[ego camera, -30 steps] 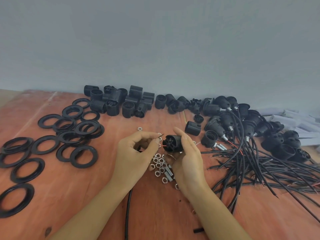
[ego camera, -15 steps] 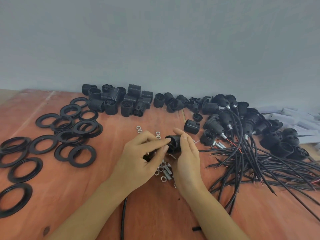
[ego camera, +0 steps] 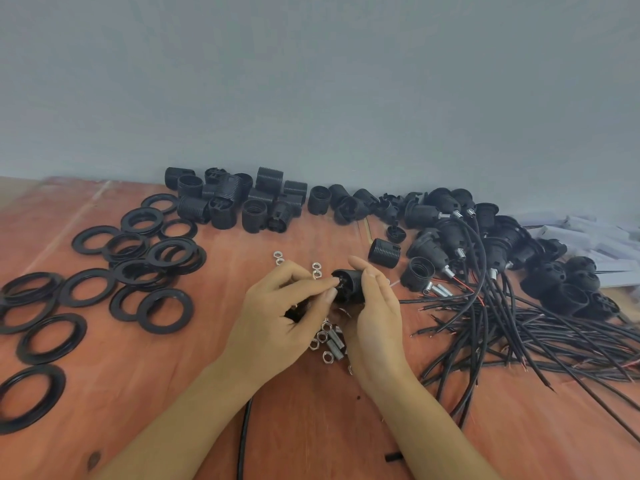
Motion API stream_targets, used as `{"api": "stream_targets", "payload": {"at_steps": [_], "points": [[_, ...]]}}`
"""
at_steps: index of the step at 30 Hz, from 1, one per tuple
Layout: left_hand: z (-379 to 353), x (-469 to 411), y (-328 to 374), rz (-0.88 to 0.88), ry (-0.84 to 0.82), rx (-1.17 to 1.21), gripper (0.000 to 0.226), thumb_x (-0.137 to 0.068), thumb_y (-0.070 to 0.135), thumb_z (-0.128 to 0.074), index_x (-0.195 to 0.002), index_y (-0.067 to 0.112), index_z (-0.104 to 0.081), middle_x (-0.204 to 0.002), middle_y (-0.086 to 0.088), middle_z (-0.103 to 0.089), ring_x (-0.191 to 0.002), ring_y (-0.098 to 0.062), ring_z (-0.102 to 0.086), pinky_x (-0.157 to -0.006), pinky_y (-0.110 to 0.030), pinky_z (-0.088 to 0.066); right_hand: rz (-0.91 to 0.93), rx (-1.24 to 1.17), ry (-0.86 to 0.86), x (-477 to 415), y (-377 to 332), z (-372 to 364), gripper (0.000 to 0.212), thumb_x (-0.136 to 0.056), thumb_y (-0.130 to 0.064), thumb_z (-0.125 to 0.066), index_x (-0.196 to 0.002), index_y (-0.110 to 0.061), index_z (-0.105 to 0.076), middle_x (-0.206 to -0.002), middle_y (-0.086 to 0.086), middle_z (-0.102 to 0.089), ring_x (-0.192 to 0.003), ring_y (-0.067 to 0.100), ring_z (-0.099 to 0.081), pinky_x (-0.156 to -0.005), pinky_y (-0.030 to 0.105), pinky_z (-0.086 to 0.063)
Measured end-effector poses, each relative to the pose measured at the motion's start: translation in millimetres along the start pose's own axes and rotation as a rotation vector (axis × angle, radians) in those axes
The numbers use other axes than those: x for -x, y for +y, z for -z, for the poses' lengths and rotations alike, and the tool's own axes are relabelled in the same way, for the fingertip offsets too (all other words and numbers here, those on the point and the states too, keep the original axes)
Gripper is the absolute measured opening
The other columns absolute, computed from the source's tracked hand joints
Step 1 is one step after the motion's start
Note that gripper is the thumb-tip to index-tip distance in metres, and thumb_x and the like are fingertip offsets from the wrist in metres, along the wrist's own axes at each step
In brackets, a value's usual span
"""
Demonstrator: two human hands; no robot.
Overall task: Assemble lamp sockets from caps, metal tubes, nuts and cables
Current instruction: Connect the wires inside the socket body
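Behind your bench stands a plain grey wall (ego camera: 311, 81), and the reddish wooden table (ego camera: 311, 427) carries all the parts. On its right side lies a big tangle of black cables (ego camera: 519, 327); on the left, flat black rings (ego camera: 162, 308) are spread; at the back, a row of threaded black socket bodies (ego camera: 252, 216). Your right hand (ego camera: 375, 317) is closed around a black socket cap (ego camera: 348, 287), just above the table. Your left hand (ego camera: 280, 318) pinches its fingertips (ego camera: 330, 294) together at the cap's open face. Under your hands lie small metal nuts (ego camera: 327, 356) and tubes (ego camera: 337, 339).
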State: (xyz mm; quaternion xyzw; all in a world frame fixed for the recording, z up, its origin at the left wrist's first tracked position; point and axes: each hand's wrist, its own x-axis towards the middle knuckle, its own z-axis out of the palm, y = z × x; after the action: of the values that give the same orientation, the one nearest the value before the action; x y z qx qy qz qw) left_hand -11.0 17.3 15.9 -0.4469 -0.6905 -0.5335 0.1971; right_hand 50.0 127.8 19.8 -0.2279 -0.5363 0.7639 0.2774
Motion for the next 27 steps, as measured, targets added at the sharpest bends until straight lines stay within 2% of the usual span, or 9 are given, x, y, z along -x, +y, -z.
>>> {"api": "stream_targets", "payload": {"at_steps": [2, 5, 9, 14, 19, 22, 27], "points": [[-0.3, -0.6, -1.7, 0.082, 0.047, 0.003, 0.015, -0.088, 0.010, -0.069, -0.101, 0.009, -0.076, -0.082, 0.001, -0.063, -0.071, -0.010, -0.061, -0.064, -0.018, -0.049, 0.043, 0.051, -0.019, -0.3, -0.2, 1.6, 0.027, -0.105, -0.019, -0.044, -0.096, -0.029, -0.068, -0.081, -0.010, -0.073, -0.084, 0.013, -0.069, -0.088, 0.040, -0.055], [-1.6, -1.0, -4.4, 0.093, 0.075, -0.038, 0.010, -0.084, 0.009, -0.070, -0.092, 0.009, -0.076, -0.080, 0.002, -0.064, -0.069, -0.009, -0.060, -0.065, -0.013, -0.046, 0.056, 0.067, -0.006, -0.3, 1.1, 2.2, 0.026, -0.105, -0.027, -0.041, -0.103, -0.024, -0.068, -0.083, -0.003, -0.068, -0.083, 0.016, -0.063, -0.083, 0.038, -0.052], [-2.6, -0.2, -4.2, 0.114, 0.012, -0.035, 0.008, -0.083, 0.006, -0.072, -0.089, 0.009, -0.076, -0.082, 0.003, -0.064, -0.072, -0.007, -0.060, -0.067, -0.010, -0.045, 0.117, 0.135, 0.015, 0.5, 0.0, 0.9, 0.025, -0.105, -0.024, -0.041, -0.105, -0.020, -0.066, -0.077, -0.008, -0.065, -0.074, 0.005, -0.062, -0.070, 0.023, -0.052], [-1.0, -0.9, -5.2, 0.111, -0.058, -0.062, 0.008, -0.084, 0.004, -0.072, -0.088, 0.010, -0.075, -0.083, 0.004, -0.061, -0.074, -0.007, -0.058, -0.068, -0.007, -0.041, 0.216, 0.213, 0.012, 1.1, -0.2, 0.7, 0.024, -0.105, -0.020, -0.039, -0.106, -0.019, -0.063, -0.072, -0.017, -0.062, -0.070, -0.003, -0.058, -0.066, 0.013, -0.048], [-0.6, -1.1, -5.5, 0.118, -0.078, -0.069, 0.006, -0.086, 0.008, -0.069, -0.088, 0.012, -0.073, -0.085, 0.007, -0.060, -0.077, -0.002, -0.056, -0.069, -0.006, -0.041, 0.219, 0.203, 0.013, 0.5, 3.6, 1.5, 0.024, -0.105, -0.024, -0.040, -0.106, -0.022, -0.064, -0.082, -0.009, -0.063, -0.077, 0.002, -0.059, -0.072, 0.018, -0.050], [0.3, -1.2, -7.1, 0.125, -0.097, -0.094, 0.006, -0.087, 0.012, -0.067, -0.089, 0.015, -0.072, -0.088, 0.009, -0.063, -0.077, -0.002, -0.057, -0.069, -0.009, -0.042, 0.243, 0.232, 0.017, 0.4, 3.7, 0.5, 0.023, -0.104, -0.022, -0.041, -0.106, -0.022, -0.064, -0.081, -0.012, -0.063, -0.075, -0.001, -0.059, -0.069, 0.016, -0.049], [0.4, -1.2, -6.6, 0.143, -0.098, -0.104, 0.007, -0.087, 0.017, -0.065, -0.090, 0.016, -0.071, -0.087, 0.011, -0.064, -0.075, -0.002, -0.057, -0.067, -0.011, -0.043, 0.306, 0.296, 0.000, 1.3, 3.3, 0.6, 0.020, -0.104, -0.019, -0.043, -0.107, -0.021, -0.063, -0.082, -0.002, -0.059, -0.072, 0.005, -0.054, -0.067, 0.021, -0.047]]}}
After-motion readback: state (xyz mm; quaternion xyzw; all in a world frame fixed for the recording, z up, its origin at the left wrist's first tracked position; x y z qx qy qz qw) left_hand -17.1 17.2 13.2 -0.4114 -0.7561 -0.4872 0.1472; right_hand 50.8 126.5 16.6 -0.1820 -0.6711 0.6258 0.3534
